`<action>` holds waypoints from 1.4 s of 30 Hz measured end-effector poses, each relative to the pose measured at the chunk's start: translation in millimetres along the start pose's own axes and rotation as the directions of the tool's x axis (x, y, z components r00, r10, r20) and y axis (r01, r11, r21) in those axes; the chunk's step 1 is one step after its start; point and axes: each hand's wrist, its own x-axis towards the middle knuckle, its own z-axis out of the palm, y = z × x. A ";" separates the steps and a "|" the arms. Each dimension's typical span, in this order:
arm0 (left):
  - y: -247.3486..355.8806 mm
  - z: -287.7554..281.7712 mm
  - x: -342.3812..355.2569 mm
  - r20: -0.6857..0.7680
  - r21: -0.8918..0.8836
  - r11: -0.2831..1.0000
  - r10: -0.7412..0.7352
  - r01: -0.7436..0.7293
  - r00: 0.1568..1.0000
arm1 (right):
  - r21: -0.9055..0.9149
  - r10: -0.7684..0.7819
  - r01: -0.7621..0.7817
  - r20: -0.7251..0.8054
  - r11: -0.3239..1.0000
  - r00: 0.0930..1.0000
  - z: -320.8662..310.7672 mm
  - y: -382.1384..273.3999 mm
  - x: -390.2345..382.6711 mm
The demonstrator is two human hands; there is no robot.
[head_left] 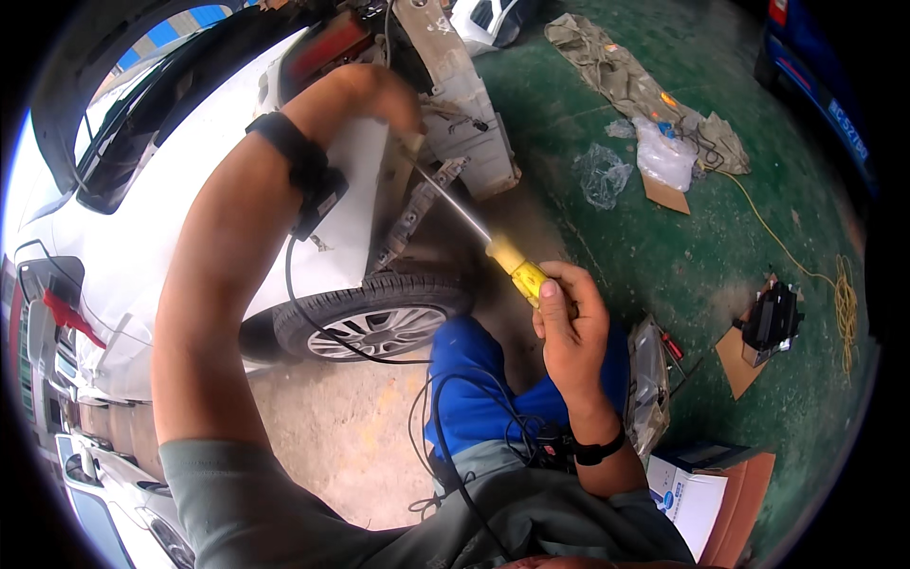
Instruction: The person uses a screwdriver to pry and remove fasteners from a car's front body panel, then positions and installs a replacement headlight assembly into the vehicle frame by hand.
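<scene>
My right hand is closed round the yellow handle of a long screwdriver, thumb along its end. The metal shaft points up and left toward the open front corner of a white car. My left hand reaches over the fender there, close to the screwdriver's tip. Motion blurs its fingers, so whether they grip anything is not visible. Below the tip runs a perforated metal strip along the fender edge. A light-coloured panel hangs beside it.
A tyre stands close to my knee. Black cables cross my lap. On the green floor to the right lie plastic wrap, a grey cloth, a black part and yellow cord. A box sits near my right elbow.
</scene>
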 end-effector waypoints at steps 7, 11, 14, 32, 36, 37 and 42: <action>-23.7 7.5 26.4 0.091 0.104 0.984 0.133 -0.142 0.987 | 0.241 0.227 -0.211 -0.042 0.947 0.973 11.0 -15.0 5.1; -21.3 5.6 30.9 0.098 0.100 0.989 0.102 -0.112 0.990 | 0.168 0.103 -0.114 0.072 0.979 0.992 -1.8 -2.9 3.8; -28.4 3.7 41.3 0.153 0.196 0.940 0.252 -0.279 0.956 | 0.011 -0.178 0.179 -0.035 0.984 0.983 3.7 4.3 6.2; -43.8 7.3 41.2 0.140 0.082 0.927 0.353 -0.366 0.925 | 0.369 0.445 -0.493 0.213 0.788 0.870 -3.1 -10.3 9.7; -23.3 2.5 26.1 0.119 0.074 0.972 0.214 -0.223 0.970 | -0.103 -0.081 0.082 0.009 0.991 0.997 4.0 1.5 1.6; -16.9 0.5 22.7 0.122 0.104 0.976 0.179 -0.192 0.976 | -0.041 -0.138 0.138 0.002 0.990 0.990 6.0 0.8 3.0; -14.9 2.7 18.8 0.073 0.027 0.998 0.050 -0.052 0.996 | 0.095 -0.022 0.021 0.015 0.995 1.000 2.5 9.8 4.9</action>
